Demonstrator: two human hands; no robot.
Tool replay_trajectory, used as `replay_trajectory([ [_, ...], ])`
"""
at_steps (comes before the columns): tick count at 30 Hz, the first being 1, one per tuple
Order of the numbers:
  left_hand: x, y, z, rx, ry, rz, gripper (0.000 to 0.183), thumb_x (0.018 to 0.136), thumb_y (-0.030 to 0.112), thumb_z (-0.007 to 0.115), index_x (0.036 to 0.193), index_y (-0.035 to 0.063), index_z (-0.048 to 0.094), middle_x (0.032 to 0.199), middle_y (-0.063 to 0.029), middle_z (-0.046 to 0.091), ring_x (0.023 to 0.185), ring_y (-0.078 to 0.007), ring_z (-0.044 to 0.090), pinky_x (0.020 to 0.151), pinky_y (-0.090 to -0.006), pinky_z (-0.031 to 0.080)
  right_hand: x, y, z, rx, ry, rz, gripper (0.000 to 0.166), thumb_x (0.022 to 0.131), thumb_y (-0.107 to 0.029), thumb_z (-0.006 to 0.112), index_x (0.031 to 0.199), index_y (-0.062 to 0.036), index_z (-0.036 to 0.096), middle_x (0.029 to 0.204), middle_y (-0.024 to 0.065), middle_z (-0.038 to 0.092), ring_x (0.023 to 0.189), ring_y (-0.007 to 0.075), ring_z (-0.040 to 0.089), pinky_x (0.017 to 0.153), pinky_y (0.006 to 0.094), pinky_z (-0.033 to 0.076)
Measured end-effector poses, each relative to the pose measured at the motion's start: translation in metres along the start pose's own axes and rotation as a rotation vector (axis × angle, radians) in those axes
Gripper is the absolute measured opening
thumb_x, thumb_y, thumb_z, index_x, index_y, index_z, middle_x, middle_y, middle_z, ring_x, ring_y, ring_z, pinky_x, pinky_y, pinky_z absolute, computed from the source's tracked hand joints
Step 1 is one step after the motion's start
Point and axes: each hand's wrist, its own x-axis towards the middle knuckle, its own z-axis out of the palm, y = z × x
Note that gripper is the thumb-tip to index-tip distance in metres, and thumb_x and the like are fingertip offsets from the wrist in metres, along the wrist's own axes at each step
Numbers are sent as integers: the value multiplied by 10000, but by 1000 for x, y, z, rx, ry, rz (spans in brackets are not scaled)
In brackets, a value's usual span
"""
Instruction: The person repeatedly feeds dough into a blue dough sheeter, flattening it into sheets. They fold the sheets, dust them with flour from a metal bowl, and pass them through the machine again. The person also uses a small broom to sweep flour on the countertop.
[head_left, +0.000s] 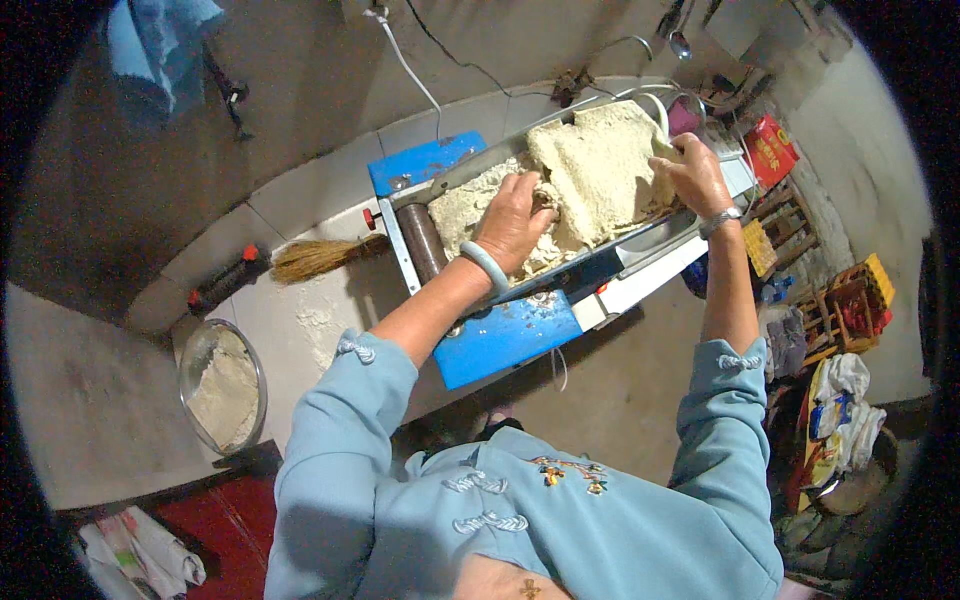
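Note:
A blue-sided dough sheeter (510, 337) stands in front of me, with a dark metal roller (421, 238) at its left end. Across the right part of its metal trough lies a thick, pale, rough-edged dough sheet (604, 172). Crumbly loose dough (472, 195) fills the part nearer the roller. My left hand (510, 225), with a pale bangle at the wrist, reaches into these crumbs with curled fingers; what lies under them is hidden. My right hand (694, 176), wearing a watch, pinches the right edge of the dough sheet between thumb and fingers.
A straw hand brush (322, 259) lies left of the machine by scattered flour (319, 326). Further left stands a glass bowl of flour (225, 394). A white cord (409, 67) hangs against the wall behind. Wooden crates (844, 307) and bags (844, 405) sit at the right.

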Motion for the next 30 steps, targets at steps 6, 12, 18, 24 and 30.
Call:
replay_trajectory([
  [6,0,-10,-1,134,5,17,361,751,97,618,1088,-7,539,947,-219,552,862,-384,556,781,-434,458,38,17,-14,332,-327,225,405,768,-365,687,683,28,636,592,44,562,484,138,480,463,325,370],
  [12,6,-8,0,41,-17,4,277,741,74,595,1004,-2,557,869,-210,575,815,-372,574,742,-432,462,55,13,-6,304,-251,-26,323,752,-254,656,853,53,654,689,126,632,589,189,578,574,323,465],
  [18,1,-12,-11,69,-9,-79,252,744,24,569,996,20,559,833,-181,558,805,-344,579,743,-407,481,26,-53,-24,325,-301,-253,277,785,-191,581,920,47,625,806,124,654,740,175,608,674,307,481],
  [24,14,-6,-6,-145,86,-77,393,798,17,571,1185,11,504,951,-147,571,820,-222,598,729,-331,502,31,-55,-16,528,-242,-207,277,803,-195,584,888,65,626,767,72,635,717,120,567,651,271,463],
  [30,-4,-26,-40,22,-34,-155,405,801,76,614,1187,-2,522,947,-150,562,800,-213,591,718,-322,485,39,-30,-18,398,-228,-212,306,818,-243,577,897,49,626,782,38,609,706,107,519,647,270,442],
])
